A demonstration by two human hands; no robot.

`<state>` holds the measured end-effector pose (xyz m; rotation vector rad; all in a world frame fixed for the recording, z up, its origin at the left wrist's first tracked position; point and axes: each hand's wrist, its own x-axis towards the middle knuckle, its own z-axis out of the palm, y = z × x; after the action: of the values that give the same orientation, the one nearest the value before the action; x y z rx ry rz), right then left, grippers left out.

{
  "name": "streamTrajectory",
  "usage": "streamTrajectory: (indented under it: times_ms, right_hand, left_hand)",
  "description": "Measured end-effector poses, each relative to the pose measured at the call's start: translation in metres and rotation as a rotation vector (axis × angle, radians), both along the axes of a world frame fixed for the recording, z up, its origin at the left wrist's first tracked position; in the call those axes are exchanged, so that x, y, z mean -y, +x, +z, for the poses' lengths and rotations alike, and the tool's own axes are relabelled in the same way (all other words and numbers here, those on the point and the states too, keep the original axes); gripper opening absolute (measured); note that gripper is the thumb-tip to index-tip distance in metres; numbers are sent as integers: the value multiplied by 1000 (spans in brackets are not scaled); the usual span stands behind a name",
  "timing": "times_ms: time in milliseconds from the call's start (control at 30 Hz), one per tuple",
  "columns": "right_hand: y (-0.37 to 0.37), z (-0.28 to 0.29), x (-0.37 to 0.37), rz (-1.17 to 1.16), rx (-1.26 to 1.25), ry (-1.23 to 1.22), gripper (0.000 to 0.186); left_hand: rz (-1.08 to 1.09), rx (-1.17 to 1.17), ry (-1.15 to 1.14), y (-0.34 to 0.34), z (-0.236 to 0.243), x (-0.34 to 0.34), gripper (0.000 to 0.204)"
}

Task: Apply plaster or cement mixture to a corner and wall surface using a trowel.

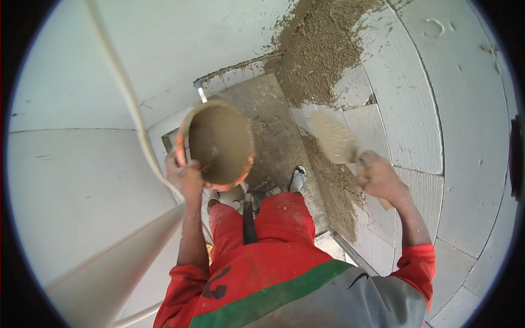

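Note:
An orange-rimmed round bowl (219,145), crusted with mortar and grey-brown inside, hangs in front of me. My left hand (186,177) grips its near left edge, thumb over the rim. On the other side my right hand (380,176) is wrapped round the handle of a trowel (333,139). The trowel's blade is coated with mortar, slightly blurred, and points up and left beside the block wall. Wet mortar (322,49) covers the corner of the wall beyond the blade, and another patch of mortar (339,188) runs lower down.
A wall of pale blocks (404,93) with visible joints rises on the right. Smooth pale panels (82,175) stand on the left. A cream pipe or hose (128,93) curves down past the bowl. My feet are on a grey, mortar-stained surface (273,126).

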<state>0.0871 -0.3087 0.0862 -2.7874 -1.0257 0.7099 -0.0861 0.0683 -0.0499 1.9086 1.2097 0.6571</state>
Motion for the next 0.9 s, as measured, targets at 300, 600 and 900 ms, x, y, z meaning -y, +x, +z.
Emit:
streamTrajectory:
  times_ms: [300,600,900]
  right_hand:
    - [-26,-51,-136,171,630,-110,23]
    - [-23,-15,-97,163,884,-184,28]
    - [-37,-53,-53,100,219,183,33]
  left_hand:
    - [-449,99,16,75,97,72,44]
    - [-613,249,289,95,145,101,40]
    - [-1075,426,665,92,183,114,45]
